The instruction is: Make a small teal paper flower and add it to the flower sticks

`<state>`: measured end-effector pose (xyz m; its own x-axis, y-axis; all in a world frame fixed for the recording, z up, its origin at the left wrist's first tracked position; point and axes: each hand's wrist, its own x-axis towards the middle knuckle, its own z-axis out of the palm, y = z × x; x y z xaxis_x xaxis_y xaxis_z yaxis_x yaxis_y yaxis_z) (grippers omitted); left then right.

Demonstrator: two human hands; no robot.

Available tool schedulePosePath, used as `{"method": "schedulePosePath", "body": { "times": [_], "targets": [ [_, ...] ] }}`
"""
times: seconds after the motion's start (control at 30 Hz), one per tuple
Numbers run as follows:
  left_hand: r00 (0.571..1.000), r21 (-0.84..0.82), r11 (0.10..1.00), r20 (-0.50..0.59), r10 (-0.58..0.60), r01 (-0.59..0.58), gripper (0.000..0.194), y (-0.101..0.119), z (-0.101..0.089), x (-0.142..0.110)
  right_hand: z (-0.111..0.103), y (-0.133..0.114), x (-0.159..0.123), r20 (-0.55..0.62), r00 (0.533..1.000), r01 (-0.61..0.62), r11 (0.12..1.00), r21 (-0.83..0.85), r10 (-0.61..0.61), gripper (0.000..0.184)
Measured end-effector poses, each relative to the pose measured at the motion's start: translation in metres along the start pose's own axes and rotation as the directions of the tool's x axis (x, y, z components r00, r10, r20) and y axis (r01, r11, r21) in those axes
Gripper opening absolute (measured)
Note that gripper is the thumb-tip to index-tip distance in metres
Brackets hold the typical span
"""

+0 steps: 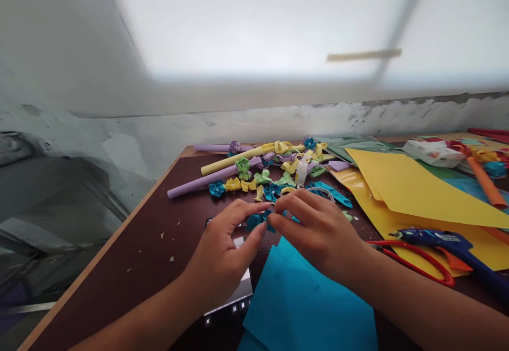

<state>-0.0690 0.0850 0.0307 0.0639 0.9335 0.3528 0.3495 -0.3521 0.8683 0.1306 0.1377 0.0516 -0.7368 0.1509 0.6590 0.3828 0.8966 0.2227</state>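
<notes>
Over the near middle of the table, my left hand point(226, 250) pinches a crinkled piece of blue paper point(256, 219) between thumb and fingers. From the other side, my right hand point(324, 229) has its bent fingertips closed on the same piece. Part of the paper is hidden behind the fingers. Beneath my hands lie blue paper sheets point(306, 303). A phone point(240, 287) with a lit screen is partly covered by my left hand. Just beyond are crinkled yellow paper pieces point(240, 184), a green paper flower point(243, 166) and a small white glue bottle point(301, 172).
Purple point(199, 180) and yellow paper tubes point(230, 160) lie at the back left. To the right are yellow sheets point(421, 186), red-handled scissors point(425, 263), a blue glue gun point(449, 240) and an orange tube point(485, 181). A wall point(238, 123) stands behind the table.
</notes>
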Motion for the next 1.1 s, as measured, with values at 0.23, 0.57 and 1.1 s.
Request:
{"method": "schedulePosePath", "body": {
  "times": [0.23, 0.57, 1.1],
  "targets": [
    [0.979, 0.077, 0.996, 0.197, -0.057, 0.042, 0.017, 0.001, -0.014, 0.008, -0.004, 0.007, 0.003, 0.031, 0.992, 0.124, 0.991, -0.041, -0.123, 0.024],
    [0.963, 0.356, 0.905, 0.21, 0.168, -0.235, 0.012, -0.006, -0.013, 0.001, -0.002, 0.008, 0.003, 0.077, 0.989, 0.129, 0.992, -0.004, -0.129, 0.023],
    [0.975, 0.341, 0.916, 0.138, 0.176, -0.213, 0.012, -0.002, -0.012, -0.002, -0.004, 0.01, 0.002, 0.038, 0.996, 0.084, 0.994, 0.076, -0.087, 0.022]
  ]
}}
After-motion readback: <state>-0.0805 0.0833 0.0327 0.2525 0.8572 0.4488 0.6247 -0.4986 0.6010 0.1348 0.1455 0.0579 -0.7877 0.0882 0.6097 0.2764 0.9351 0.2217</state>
